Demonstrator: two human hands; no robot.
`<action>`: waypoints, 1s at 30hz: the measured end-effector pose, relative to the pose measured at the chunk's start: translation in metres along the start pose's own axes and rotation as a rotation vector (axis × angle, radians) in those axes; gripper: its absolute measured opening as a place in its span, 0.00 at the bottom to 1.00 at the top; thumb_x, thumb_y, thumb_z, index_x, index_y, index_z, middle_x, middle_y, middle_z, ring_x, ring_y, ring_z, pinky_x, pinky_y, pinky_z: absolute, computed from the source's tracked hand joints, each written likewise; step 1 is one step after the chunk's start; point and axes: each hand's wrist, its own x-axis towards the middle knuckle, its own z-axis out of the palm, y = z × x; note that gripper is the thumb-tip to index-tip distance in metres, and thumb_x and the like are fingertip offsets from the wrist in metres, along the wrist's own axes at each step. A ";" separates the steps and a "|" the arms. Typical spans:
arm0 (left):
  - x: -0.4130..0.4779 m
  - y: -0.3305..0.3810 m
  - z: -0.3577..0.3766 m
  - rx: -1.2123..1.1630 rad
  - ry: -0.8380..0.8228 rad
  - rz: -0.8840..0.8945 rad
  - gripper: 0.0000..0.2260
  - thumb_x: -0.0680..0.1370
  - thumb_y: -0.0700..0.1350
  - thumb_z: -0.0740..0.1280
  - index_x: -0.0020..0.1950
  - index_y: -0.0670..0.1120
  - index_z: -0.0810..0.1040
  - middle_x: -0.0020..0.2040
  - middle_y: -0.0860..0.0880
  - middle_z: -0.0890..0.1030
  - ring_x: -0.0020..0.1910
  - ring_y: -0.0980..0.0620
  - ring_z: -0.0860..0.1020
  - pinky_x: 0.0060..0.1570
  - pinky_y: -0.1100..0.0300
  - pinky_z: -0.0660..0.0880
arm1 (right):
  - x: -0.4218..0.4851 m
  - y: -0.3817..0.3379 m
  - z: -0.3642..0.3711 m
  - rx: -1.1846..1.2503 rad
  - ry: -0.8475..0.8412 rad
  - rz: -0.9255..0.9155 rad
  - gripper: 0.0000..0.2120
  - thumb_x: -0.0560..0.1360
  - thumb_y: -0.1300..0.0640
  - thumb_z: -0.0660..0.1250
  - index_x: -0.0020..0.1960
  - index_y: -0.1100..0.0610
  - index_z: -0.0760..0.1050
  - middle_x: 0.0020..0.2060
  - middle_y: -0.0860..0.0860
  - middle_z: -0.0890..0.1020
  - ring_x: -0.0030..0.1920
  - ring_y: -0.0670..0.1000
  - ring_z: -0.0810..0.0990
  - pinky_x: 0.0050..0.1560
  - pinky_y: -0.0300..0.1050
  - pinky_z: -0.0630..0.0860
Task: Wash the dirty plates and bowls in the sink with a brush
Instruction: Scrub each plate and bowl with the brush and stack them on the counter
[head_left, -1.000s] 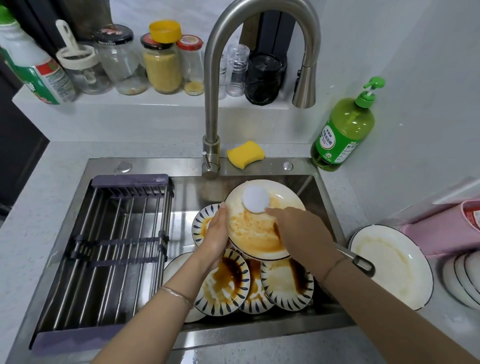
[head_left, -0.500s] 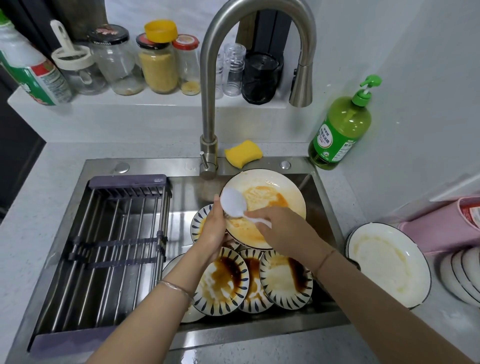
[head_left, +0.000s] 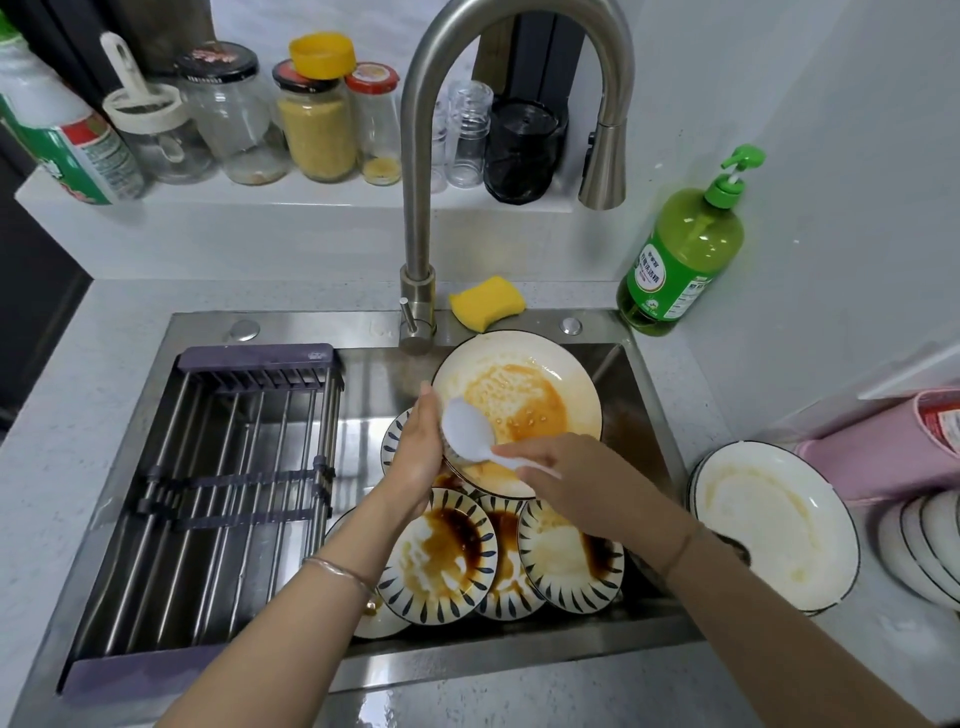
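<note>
Over the sink (head_left: 519, 657), our left hand (head_left: 415, 454) is gripping the left rim of the tilted plate (head_left: 524, 395); our right hand (head_left: 569, 475) is pinching the brush (head_left: 467, 431) in its fingers (head_left: 511, 451), head lying up-left of them on the plate.

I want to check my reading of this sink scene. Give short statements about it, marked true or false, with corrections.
1. The right hand holds a white brush against the large plate. True.
2. Water is running from the faucet. False: no stream shows below it.
3. The left hand grips the large plate's left edge. True.
4. The yellow sponge lies in the basin. False: it lies on the back rim of the sink, beside the faucet.
</note>
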 end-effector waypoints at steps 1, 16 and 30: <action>-0.004 0.004 0.002 0.010 -0.001 0.010 0.40 0.71 0.75 0.50 0.73 0.50 0.67 0.68 0.45 0.74 0.67 0.45 0.72 0.70 0.42 0.66 | -0.002 -0.002 0.004 0.020 0.019 -0.009 0.17 0.81 0.54 0.58 0.68 0.42 0.72 0.67 0.45 0.74 0.66 0.47 0.71 0.63 0.40 0.67; -0.007 0.002 -0.002 0.019 0.048 0.069 0.26 0.82 0.63 0.48 0.72 0.51 0.68 0.64 0.49 0.77 0.63 0.50 0.76 0.64 0.51 0.72 | -0.026 0.018 -0.018 -0.197 -0.136 0.095 0.16 0.81 0.52 0.58 0.66 0.39 0.72 0.56 0.42 0.78 0.38 0.37 0.69 0.52 0.35 0.69; -0.012 -0.011 -0.004 0.056 0.071 0.061 0.31 0.78 0.69 0.48 0.71 0.51 0.69 0.67 0.51 0.75 0.66 0.52 0.73 0.69 0.50 0.68 | -0.021 0.041 -0.015 -0.191 0.004 0.195 0.21 0.81 0.59 0.58 0.72 0.44 0.66 0.60 0.46 0.77 0.53 0.45 0.78 0.55 0.38 0.72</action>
